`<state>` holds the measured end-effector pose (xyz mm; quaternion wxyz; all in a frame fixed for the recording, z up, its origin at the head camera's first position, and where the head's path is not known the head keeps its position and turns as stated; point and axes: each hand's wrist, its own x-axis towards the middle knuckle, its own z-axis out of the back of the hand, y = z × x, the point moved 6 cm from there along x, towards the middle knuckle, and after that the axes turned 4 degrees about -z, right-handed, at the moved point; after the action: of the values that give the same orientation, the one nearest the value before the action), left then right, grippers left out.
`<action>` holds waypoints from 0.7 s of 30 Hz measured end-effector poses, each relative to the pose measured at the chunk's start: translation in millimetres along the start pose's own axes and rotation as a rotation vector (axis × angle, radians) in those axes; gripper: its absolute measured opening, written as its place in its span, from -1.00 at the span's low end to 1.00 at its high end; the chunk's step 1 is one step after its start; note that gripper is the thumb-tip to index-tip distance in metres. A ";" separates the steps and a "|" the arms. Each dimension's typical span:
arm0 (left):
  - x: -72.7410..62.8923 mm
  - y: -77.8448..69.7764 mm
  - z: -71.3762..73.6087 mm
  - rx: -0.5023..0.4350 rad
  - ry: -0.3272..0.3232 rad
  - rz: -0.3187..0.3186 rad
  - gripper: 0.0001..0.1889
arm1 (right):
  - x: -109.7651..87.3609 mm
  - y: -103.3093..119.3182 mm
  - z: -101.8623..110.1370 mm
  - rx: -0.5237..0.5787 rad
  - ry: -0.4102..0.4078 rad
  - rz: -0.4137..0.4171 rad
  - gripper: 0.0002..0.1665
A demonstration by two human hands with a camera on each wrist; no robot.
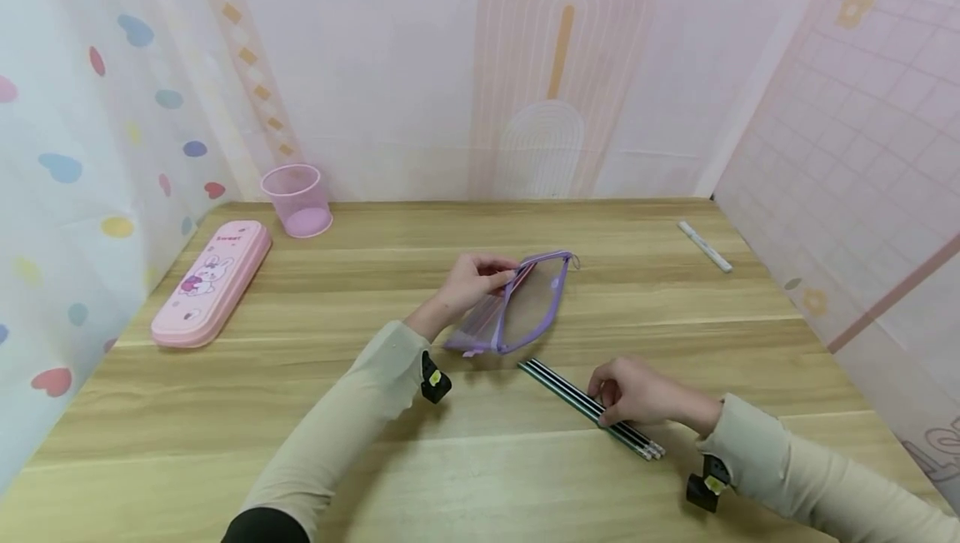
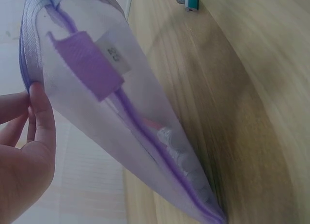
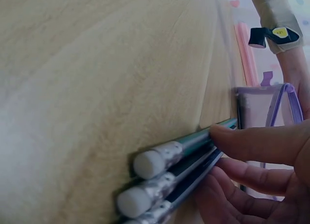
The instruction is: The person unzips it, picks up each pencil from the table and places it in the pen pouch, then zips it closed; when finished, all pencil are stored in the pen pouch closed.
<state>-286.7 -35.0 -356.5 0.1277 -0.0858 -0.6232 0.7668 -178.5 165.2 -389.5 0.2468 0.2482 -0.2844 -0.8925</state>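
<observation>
My left hand (image 1: 471, 283) pinches the rim of a see-through mesh pencil pouch (image 1: 480, 328) with purple edging. The pouch's mouth gapes toward the right, and a purple tab (image 2: 89, 66) shows on its end in the left wrist view. Something reddish and clear shows through the mesh, its kind unclear. To the right and nearer, my right hand (image 1: 641, 393) holds a bunch of dark and green striped pencils (image 1: 561, 389) between thumb and fingers, low over the table. Their white erasers (image 3: 149, 164) point toward the right wrist camera; the other ends point at the pouch.
A pink pencil case (image 1: 213, 285) with a rabbit picture lies at the left of the wooden table (image 1: 375, 460). Behind it stands a pink see-through cup (image 1: 300, 206). A white pen (image 1: 705, 246) lies at the back right. Patterned cloth walls enclose the back and sides.
</observation>
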 end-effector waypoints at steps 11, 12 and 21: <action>-0.4 1.9 0.7 -0.024 -0.006 -0.009 -0.70 | -1.8 -7.2 1.7 0.024 -0.013 -0.004 -0.72; -0.9 1.6 1.1 -0.021 -0.008 -0.008 -0.70 | -1.6 -7.7 1.5 0.024 -0.012 -0.004 -0.72; 1.2 1.1 -0.9 -0.021 -0.005 -0.012 -0.72 | -3.3 -12.1 5.2 0.042 -0.046 0.010 -0.61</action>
<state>-287.7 -34.0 -357.7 0.1298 -0.0814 -0.6322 0.7595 -182.7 177.7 -392.5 0.2394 0.2312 -0.3101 -0.8905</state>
